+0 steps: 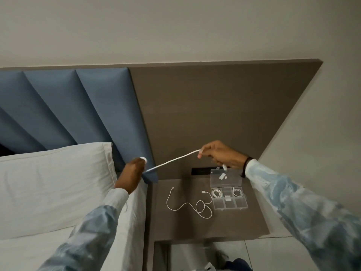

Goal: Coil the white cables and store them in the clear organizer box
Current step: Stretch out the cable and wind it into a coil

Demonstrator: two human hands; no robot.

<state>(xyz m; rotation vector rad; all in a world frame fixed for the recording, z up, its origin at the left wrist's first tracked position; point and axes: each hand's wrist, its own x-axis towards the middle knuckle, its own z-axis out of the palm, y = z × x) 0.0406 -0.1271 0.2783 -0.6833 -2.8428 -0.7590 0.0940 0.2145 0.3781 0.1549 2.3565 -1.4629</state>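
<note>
A white cable [172, 161] is stretched taut in the air between my two hands, above the nightstand. My left hand [132, 173] is closed on one end, with a small coil showing at the fingers. My right hand [218, 154] pinches the other end, and a white plug hangs below its palm. The clear organizer box [229, 200] lies open on the nightstand, lid up. Two of its back compartments each hold a coiled white cable [216, 193]. A second loose white cable [187, 205] lies uncoiled on the nightstand to the left of the box.
The brown nightstand [195, 225] stands beside a bed with a white pillow [50, 184] at the left. Behind are a blue padded headboard [78, 106] and a brown wall panel [214, 114]. A black strip [200, 171] sits at the panel's base. Floor tiles show below.
</note>
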